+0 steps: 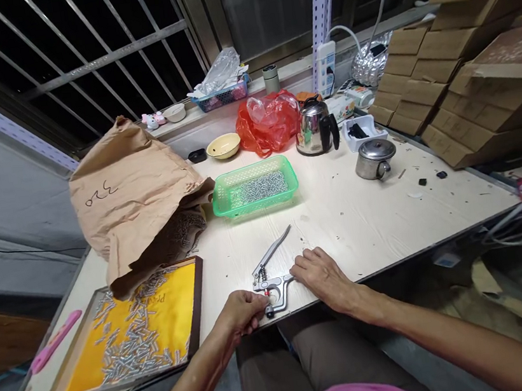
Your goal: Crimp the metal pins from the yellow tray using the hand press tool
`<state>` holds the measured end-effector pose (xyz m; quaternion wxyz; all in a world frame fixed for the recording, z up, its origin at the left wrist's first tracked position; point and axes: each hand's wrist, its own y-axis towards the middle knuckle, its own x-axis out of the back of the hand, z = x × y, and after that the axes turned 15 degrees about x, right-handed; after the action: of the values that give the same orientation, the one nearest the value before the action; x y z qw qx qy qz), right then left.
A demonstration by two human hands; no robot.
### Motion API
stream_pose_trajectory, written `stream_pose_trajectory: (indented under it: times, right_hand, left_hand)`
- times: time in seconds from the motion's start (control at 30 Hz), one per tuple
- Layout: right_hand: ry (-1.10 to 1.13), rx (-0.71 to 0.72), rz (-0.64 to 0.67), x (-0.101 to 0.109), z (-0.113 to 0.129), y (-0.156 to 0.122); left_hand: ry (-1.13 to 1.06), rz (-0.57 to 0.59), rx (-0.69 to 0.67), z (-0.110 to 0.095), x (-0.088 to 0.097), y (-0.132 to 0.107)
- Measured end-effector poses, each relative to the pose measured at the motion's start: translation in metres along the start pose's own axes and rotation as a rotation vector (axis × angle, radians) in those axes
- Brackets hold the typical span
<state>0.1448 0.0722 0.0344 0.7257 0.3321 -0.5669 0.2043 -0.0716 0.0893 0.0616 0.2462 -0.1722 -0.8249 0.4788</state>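
Near the table's front edge lie silver snap-fastener pliers (280, 290), their upper handle raised, with a spring and a small red part by the jaws. The fingers of my right hand (322, 277) are curled over the end of the lower handle. My left hand (245, 312) is pinched at the jaws; whatever lies between its fingertips is too small or hidden to make out. To the left, a shallow tray (202, 306) with a yellow bottom holds many small metal pins (134, 350). Beyond the pliers, a green plastic basket (224, 208) contains more small metal pieces (264, 186).
A brown paper bag (130, 193) leans open over the tray. Behind stand a yellow bowl (224, 146), a red plastic bag (267, 124), a kettle (314, 129) and a lidded metal cup (374, 159). Stacked cardboard boxes (466, 72) rise at right; a pink-handled tool (55, 341) lies far left.
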Motion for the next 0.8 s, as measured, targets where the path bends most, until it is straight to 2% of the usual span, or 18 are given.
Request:
stream_pose_trajectory:
  times: [0.07,0.2,0.3,0.43,0.53,0.8]
  right_hand:
    - [0.007,-0.009,0.02,0.002,0.001,-0.001]
    - [0.121,-0.017,0.049,0.011,-0.005,0.0]
    - [0.157,0.011,0.066,0.018,-0.02,0.007]
    - [0.165,0.093,0.192,0.023,-0.044,0.026]
    - [0.18,0.166,0.253,0.025,-0.053,0.039]
    - [0.102,0.155,0.303,0.035,-0.041,0.043]
  left_hand:
    - [-0.016,0.013,0.007,-0.001,0.0,-0.001]
    - [-0.007,-0.034,0.041,0.0,-0.003,-0.002]
    - [-0.009,-0.031,0.07,0.002,-0.006,-0.004]
    - [-0.043,-0.034,0.092,0.005,-0.01,-0.006]
    - [-0.052,-0.056,0.102,0.006,-0.012,-0.008]
    - [-0.041,-0.1,0.106,0.009,-0.015,-0.008]
